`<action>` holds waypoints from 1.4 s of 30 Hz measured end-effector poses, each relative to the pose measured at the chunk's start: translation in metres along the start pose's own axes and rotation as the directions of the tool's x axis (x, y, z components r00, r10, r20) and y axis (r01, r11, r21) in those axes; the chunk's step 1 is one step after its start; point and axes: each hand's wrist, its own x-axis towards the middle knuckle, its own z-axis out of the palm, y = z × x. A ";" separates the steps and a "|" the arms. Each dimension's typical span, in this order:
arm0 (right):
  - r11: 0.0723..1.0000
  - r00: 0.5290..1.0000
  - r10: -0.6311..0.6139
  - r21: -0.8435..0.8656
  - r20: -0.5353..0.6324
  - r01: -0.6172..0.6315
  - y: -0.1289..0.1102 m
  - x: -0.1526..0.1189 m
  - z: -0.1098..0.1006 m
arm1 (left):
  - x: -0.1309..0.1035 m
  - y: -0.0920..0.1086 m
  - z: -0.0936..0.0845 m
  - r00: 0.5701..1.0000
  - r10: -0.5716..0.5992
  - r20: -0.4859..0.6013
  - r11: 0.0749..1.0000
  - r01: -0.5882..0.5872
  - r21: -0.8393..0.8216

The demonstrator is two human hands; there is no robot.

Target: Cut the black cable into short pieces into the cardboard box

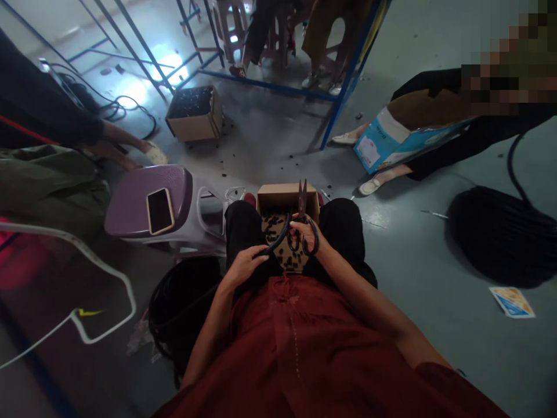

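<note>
My right hand is closed on a pair of scissors with black handles, blades pointing away from me and slightly apart. Between its thumb and fingers it also seems to pinch the far end of a black cord. Lower and to the left, my left hand is closed around the other part of that cord. Beneath both hands, between my knees, a cardboard box stands open, with several short black pieces scattered on its bottom.
A phone lies on a purple stool at my left. A large black coil lies on the floor at right. Ahead stand a filled cardboard box and a blue metal frame. Another person sits by a blue box.
</note>
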 end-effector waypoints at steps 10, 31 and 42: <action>0.991 0.998 -0.048 -0.125 -0.042 0.043 -0.003 0.012 0.003 | 0.023 -0.011 0.009 0.992 -0.082 0.096 0.997 0.083 -0.005; 0.998 0.981 0.067 -0.011 0.185 -0.066 -0.007 0.039 0.018 | 0.026 -0.028 -0.001 0.981 -0.156 0.119 0.933 0.186 -0.310; 0.948 0.987 -0.158 -0.284 -0.041 0.141 0.003 0.022 0.024 | 0.077 0.002 0.000 0.994 -0.092 -0.064 0.984 0.081 -0.158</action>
